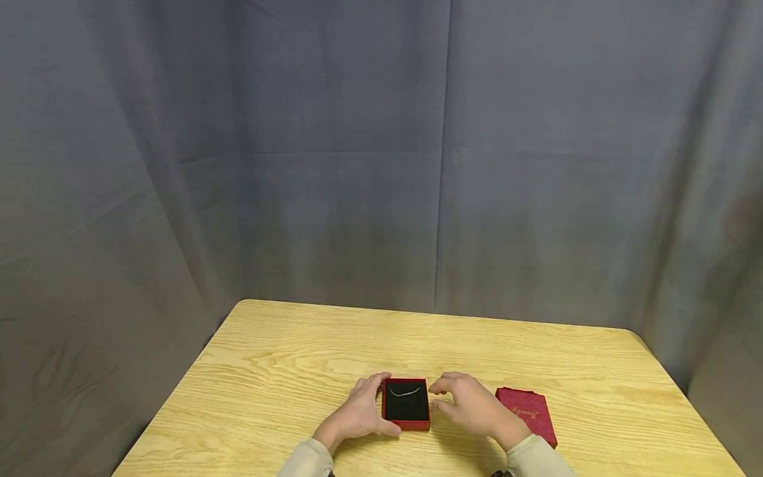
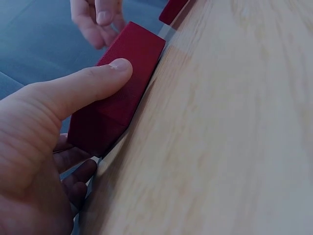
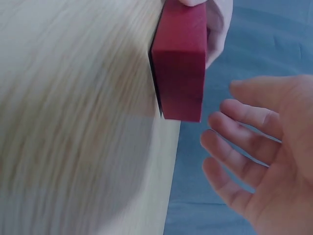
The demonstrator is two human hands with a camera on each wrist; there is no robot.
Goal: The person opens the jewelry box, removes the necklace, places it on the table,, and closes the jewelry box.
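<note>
Red box: open-topped, on the table (image 1: 298, 351) between the two hands; red box (image 1: 407, 425) sits nearer the left one. Whether its base lies wholly flat I cannot tell.
Black insert: dark pad (image 1: 405, 409) filling the box inside the red rim.
Chain: one thin silvery chain (image 1: 406, 394), lying in a shallow curve across the far part of the pad. How its ends are fastened, if at all, is too small to make out.
Left hand: left hand (image 1: 360, 407) spread around the box's left side, thumb on the near wall, fingers at the far left corner; it has hold of the box.
Right hand: right hand (image 1: 471, 404) half open, fingers loosely bent, just beside the box's right wall, apart from it, holding nothing.
Lettered red piece: probably the lid (image 1: 527, 414), on the table beyond the right hand.
Risk, chain: if its ends are loose, a tilt or jolt could slide it off the pad; a fingertip could also snag it.
Risk, box: a hard thumb press with nothing bracing the right wall could skew the box or dent its side.
Risk, lid: the right forearm passes close by, so an outward sweep could shove it.
</note>
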